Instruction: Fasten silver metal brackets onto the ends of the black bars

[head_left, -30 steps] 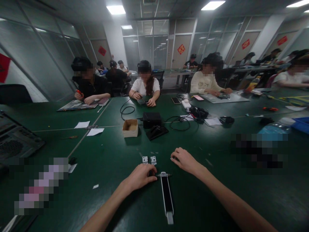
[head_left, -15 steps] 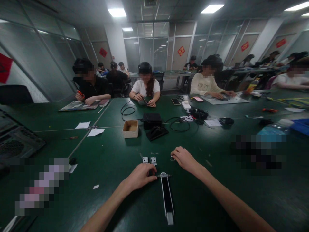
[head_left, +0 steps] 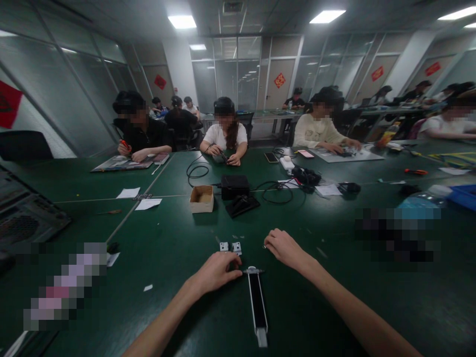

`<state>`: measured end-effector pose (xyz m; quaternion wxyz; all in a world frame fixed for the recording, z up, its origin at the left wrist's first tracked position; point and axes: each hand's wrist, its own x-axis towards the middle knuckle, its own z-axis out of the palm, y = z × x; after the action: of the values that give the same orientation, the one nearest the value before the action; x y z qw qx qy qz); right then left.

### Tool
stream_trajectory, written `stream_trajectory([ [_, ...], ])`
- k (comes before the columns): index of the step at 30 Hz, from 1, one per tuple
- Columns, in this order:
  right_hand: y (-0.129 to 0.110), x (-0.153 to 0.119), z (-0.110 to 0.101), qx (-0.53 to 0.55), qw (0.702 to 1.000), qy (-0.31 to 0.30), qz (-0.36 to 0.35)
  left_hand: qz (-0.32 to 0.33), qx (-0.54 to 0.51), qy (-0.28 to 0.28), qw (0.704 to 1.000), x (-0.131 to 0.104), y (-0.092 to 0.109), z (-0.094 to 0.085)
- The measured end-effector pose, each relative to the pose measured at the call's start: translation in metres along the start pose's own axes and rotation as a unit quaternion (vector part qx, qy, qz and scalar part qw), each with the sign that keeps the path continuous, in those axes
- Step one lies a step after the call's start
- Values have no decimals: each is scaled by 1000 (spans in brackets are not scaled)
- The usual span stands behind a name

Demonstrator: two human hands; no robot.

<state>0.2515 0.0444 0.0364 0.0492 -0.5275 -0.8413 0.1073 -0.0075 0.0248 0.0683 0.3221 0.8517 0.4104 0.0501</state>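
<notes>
A long black strip with a pale frame [head_left: 257,303] lies on the green table, with a thin crosswise rod at its far end. My left hand [head_left: 219,270] is beside that end, thumb and fingertips closed at the rod's left tip. Just beyond its knuckles are two small silver brackets [head_left: 223,246] [head_left: 237,247]. To the right, my right hand [head_left: 281,246] rests with curled fingers over small shiny metal parts [head_left: 265,247], mostly hidden under the fingertips; whether it grips them is unclear.
An open cardboard box [head_left: 201,199] and a black box [head_left: 234,186] with cables stand farther back. Papers lie at left, near a computer case [head_left: 28,210]. Several people sit across the table, one handling a small dark object. A plastic bottle [head_left: 424,198] is at right.
My right hand has shifted slightly, and its fingers now cover more of the small shiny parts. My left hand stays at the rod.
</notes>
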Motion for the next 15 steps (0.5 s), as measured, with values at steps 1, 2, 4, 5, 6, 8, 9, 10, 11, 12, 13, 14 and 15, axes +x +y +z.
stream_trajectory([
  [1,-1,0,0,2,1000,0,5,-1,-1,-1,1000,0,1,0],
  [2,-1,0,0,4,1000,-1,10,-1,-2,-1,1000,0,1,-1],
  [4,-2,-1,-1,5,1000,-2,16,-2,-4,1,1000,-1,3,-2],
  [5,-3,-2,-2,5,1000,-3,17,-3,-3,3,1000,-1,4,-2],
  [6,-3,-2,-3,6,1000,-2,17,-5,-2,7,1000,-1,4,-3],
  [8,-4,-4,-4,19,1000,6,14,-4,-2,19,1000,-2,5,-4],
  [9,-5,-4,-6,37,999,14,10,-3,-2,28,1000,-2,4,-5],
  [10,-6,-5,-7,65,998,22,7,0,-4,37,999,-2,4,-5],
  [11,-9,-5,-9,100,994,30,4,5,-6,47,999,-2,3,-4],
  [12,-12,-6,-11,139,990,38,3,11,-8,57,998,-1,3,-3],
  [13,-17,-7,-13,177,983,42,5,17,-12,67,998,-1,3,-2],
  [14,-22,-8,-16,214,976,44,8,22,-15,77,997,0,2,0],
  [15,-28,-9,-18,247,968,43,10,26,-19,88,996,0,3,3],
])
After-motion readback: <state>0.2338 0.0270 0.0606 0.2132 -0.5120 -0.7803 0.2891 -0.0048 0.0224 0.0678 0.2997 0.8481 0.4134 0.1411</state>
